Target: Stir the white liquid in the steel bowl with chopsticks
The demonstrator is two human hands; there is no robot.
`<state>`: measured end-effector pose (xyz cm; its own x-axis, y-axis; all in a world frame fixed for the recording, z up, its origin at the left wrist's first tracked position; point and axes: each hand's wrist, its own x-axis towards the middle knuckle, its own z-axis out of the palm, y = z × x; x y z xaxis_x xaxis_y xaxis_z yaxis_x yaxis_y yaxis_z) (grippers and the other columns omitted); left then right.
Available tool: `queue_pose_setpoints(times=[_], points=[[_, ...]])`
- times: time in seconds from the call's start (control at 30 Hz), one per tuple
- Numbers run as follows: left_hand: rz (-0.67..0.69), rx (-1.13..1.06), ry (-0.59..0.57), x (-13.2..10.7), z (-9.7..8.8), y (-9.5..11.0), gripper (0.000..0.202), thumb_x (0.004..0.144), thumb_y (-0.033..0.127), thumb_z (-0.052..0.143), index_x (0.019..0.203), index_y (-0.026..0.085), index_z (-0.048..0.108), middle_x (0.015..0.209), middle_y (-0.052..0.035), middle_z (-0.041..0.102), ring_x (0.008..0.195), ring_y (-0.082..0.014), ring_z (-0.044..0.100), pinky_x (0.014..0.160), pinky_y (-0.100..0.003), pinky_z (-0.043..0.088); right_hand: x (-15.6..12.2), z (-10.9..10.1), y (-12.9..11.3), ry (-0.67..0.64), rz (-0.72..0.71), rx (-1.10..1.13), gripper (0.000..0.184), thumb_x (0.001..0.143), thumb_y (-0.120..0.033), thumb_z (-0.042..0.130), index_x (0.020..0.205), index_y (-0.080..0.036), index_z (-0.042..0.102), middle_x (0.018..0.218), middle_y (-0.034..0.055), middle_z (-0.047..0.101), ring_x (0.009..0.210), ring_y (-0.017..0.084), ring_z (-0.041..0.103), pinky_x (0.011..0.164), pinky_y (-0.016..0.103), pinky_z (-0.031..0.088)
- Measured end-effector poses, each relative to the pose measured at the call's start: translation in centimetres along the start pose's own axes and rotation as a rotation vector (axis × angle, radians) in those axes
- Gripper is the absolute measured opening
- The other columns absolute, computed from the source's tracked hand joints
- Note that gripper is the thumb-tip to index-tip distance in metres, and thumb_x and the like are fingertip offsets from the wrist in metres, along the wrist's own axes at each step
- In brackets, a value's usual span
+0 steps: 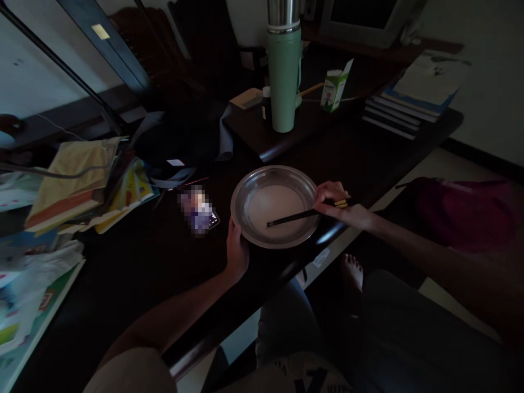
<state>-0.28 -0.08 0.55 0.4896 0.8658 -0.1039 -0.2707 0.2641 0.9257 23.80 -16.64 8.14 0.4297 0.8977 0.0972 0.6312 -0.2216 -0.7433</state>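
A steel plate [274, 170] stands on the dark surface [143, 262], close to its near edge. A thin, flat layer of white food [270, 199] is spread over the bottom of the plate. A pair of dark chopsticks [292, 218] is held at its upper end by the right hand [333, 199] at the plate's right rim, with the grip closed firmly around them. The left hand [236, 251] is laid against the plate's near left rim; how far that grip is closed on the rim cannot be told.

The work is judged to be in progress, with most of the food not yet lifted.

The chopsticks' long axis runs across the plate from right to left, lying low. The tips are pointed left and rest in the food near the plate's middle.

Beyond the plate, a green thermos flask [284, 76] and a small carton [333, 87] are seen.
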Motion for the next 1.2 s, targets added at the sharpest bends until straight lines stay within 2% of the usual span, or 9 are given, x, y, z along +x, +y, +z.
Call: queue_pose_setpoints(times=[0.1, 0.2, 0.3, 0.43, 0.57, 0.67, 0.97, 1.1, 1.2], points=[[0.008, 0.020, 0.001, -0.1, 0.1, 0.2, 0.049, 0.088, 0.054, 0.067, 0.128, 0.027, 0.067, 0.143, -0.0061, 0.064, 0.140, -0.0284, 0.052, 0.118, -0.043, 0.042, 0.6, 1.3, -0.7, 0.009, 0.019, -0.055, 0.030, 0.089, -0.053, 0.061, 0.080, -0.025, 0.064, 0.109, 0.0076, 0.063, 0.112, 0.032, 0.052, 0.094, 0.056, 0.041], [0.006, 0.036, 0.015, -0.1, 0.1, 0.2, 0.049, 0.087, 0.054, 0.068, 0.126, 0.025, 0.068, 0.141, -0.0068, 0.065, 0.139, -0.0287, 0.052, 0.116, -0.042, 0.043, 1.5, 1.6, -0.7, 0.091, 0.047, -0.074, 0.026, 0.089, -0.050, 0.061, 0.081, -0.026, 0.064, 0.110, 0.0074, 0.064, 0.112, 0.033, 0.050, 0.093, 0.056, 0.041], [-0.005, 0.021, 0.010, -0.1, 0.0, 0.1, 0.050, 0.085, 0.055, 0.069, 0.126, 0.026, 0.068, 0.141, -0.0057, 0.065, 0.141, -0.0288, 0.050, 0.118, -0.042, 0.040, 2.3, 0.8, 0.0, 0.182, 0.058, -0.085, 0.025, 0.087, -0.047, 0.061, 0.076, -0.025, 0.063, 0.106, 0.0074, 0.064, 0.111, 0.034, 0.051, 0.094, 0.056, 0.039], [0.005, 0.032, -0.007, 0.0, -0.2, -0.1, 0.047, 0.089, 0.054, 0.064, 0.128, 0.028, 0.067, 0.143, -0.0049, 0.063, 0.142, -0.0275, 0.049, 0.121, -0.043, 0.037, 2.4, -1.4, 1.4, 0.262, 0.040, -0.067, 0.024, 0.083, -0.042, 0.062, 0.068, -0.024, 0.057, 0.098, 0.0067, 0.064, 0.106, 0.032, 0.053, 0.096, 0.055, 0.039], [0.002, 0.030, -0.008, 0.0, -0.4, -0.3, 0.048, 0.088, 0.055, 0.065, 0.128, 0.029, 0.066, 0.144, -0.0045, 0.062, 0.142, -0.0277, 0.049, 0.121, -0.044, 0.036, 1.4, -3.6, 1.9, 0.185, 0.035, -0.017, 0.026, 0.080, -0.041, 0.064, 0.064, -0.023, 0.054, 0.096, 0.0060, 0.065, 0.103, 0.031, 0.056, 0.098, 0.054, 0.038], [-0.007, 0.020, -0.014, 0.1, -0.4, -0.3, 0.049, 0.088, 0.056, 0.066, 0.129, 0.029, 0.065, 0.142, -0.0052, 0.064, 0.139, -0.0277, 0.052, 0.119, -0.044, 0.039, 0.5, -4.0, 1.6, 0.079, 0.022, 0.020, 0.030, 0.081, -0.045, 0.065, 0.063, -0.023, 0.055, 0.096, 0.0061, 0.065, 0.103, 0.030, 0.057, 0.099, 0.053, 0.039], [0.000, 0.006, -0.018, 0.0, -0.3, -0.1, 0.050, 0.086, 0.056, 0.068, 0.128, 0.029, 0.067, 0.142, -0.0046, 0.064, 0.139, -0.0273, 0.053, 0.118, -0.043, 0.041, 0.6, 0.1, -0.1, -0.031, -0.011, 0.005, 0.033, 0.086, -0.056, 0.064, 0.075, -0.025, 0.064, 0.107, 0.0080, 0.064, 0.111, 0.033, 0.052, 0.096, 0.057, 0.040], [-0.006, 0.016, -0.006, 0.0, -0.3, -0.1, 0.048, 0.087, 0.055, 0.067, 0.128, 0.029, 0.066, 0.142, -0.0040, 0.064, 0.139, -0.0270, 0.052, 0.119, -0.043, 0.040, 1.6, 1.3, 0.0, 0.076, 0.033, -0.059, 0.028, 0.088, -0.054, 0.063, 0.081, -0.027, 0.065, 0.108, 0.0075, 0.064, 0.112, 0.034, 0.052, 0.094, 0.057, 0.041], [-0.003, 0.039, -0.011, 0.1, -0.4, -0.3, 0.047, 0.089, 0.055, 0.065, 0.128, 0.029, 0.066, 0.142, -0.0044, 0.064, 0.140, -0.0274, 0.051, 0.120, -0.044, 0.039, 2.2, 0.8, 0.8, 0.189, 0.033, -0.091, 0.026, 0.087, -0.050, 0.063, 0.076, -0.026, 0.063, 0.104, 0.0073, 0.065, 0.111, 0.034, 0.052, 0.094, 0.058, 0.041]])
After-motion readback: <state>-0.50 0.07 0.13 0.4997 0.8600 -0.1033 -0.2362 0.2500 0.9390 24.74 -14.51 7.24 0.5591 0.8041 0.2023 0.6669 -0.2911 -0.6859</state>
